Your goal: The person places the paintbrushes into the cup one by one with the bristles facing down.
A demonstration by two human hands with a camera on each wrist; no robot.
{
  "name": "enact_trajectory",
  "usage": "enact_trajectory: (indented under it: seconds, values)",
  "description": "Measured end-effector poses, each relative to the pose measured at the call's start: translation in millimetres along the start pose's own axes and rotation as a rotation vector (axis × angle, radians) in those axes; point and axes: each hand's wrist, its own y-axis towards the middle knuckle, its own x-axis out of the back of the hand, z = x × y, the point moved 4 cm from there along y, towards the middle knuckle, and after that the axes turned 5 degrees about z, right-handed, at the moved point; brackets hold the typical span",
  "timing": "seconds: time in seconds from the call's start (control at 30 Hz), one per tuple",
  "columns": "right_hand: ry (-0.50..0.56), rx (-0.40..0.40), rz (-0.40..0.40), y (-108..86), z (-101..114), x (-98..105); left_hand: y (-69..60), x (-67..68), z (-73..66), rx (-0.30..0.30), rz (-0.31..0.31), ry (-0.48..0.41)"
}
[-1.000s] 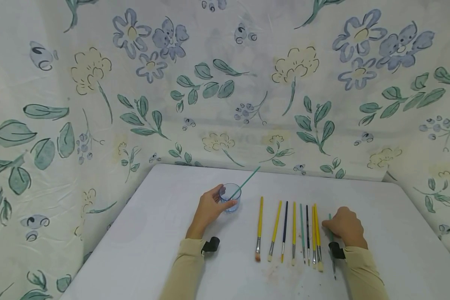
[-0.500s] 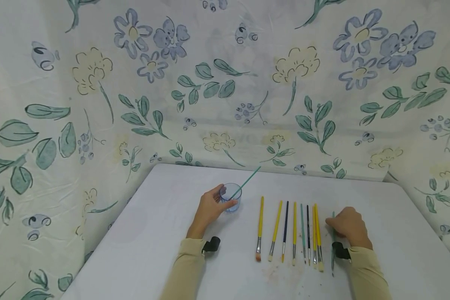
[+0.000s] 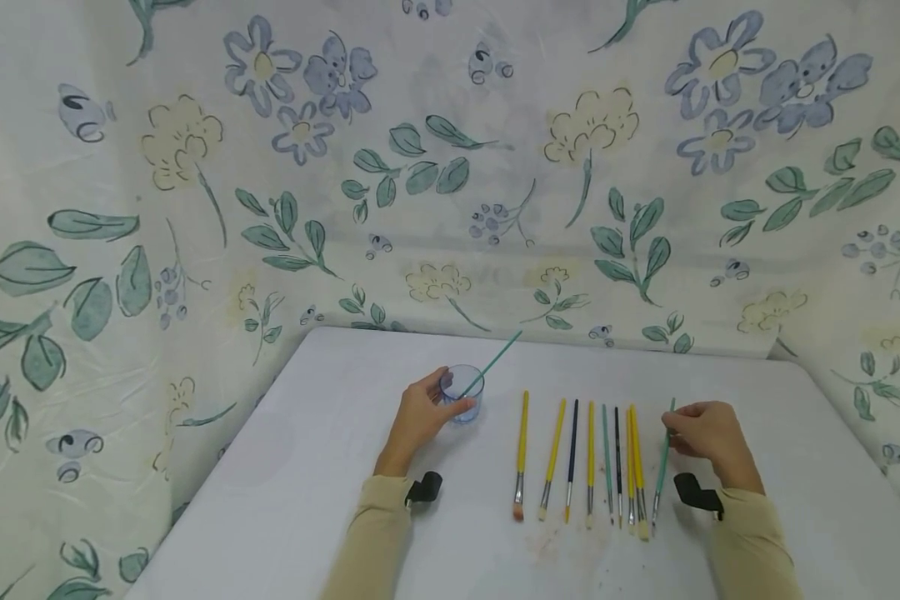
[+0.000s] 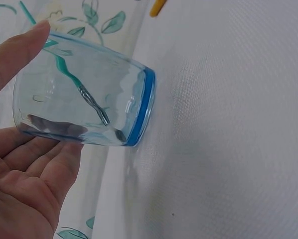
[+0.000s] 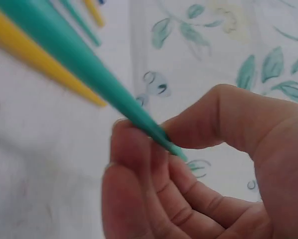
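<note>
Bristles [image 4: 119, 135] inside glass [image 4: 100, 79], left wrist view only

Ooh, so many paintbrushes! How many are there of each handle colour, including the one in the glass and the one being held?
Yellow-handled brushes: 5
Dark-handled brushes: 2
Green-handled brushes: 3, with one in the glass and one in the right hand
Total: 10
</note>
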Motion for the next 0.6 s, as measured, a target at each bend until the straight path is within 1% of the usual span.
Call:
enact_trajectory:
  seconds: [0.13,0.27,0.43,0.6]
  values:
    - [0.087,0.006,-0.023,-3.6,9,-2,-0.3,0.9,-0.6,0.007,-0.001,0.006]
    - [0.177,0.035,-0.05,-8.1,24,-6,0.3,1.1,0.0,0.003,0.001,0.003]
    - [0.289,0.086,-0.077,-10.9,50,-11,2.8,0.9,-0.9,-0.013,0.002,-0.009]
    - [0.431,0.148,-0.084,-11.7,78,-12,2.7,-0.2,-0.7,0.01,0.009,-0.008]
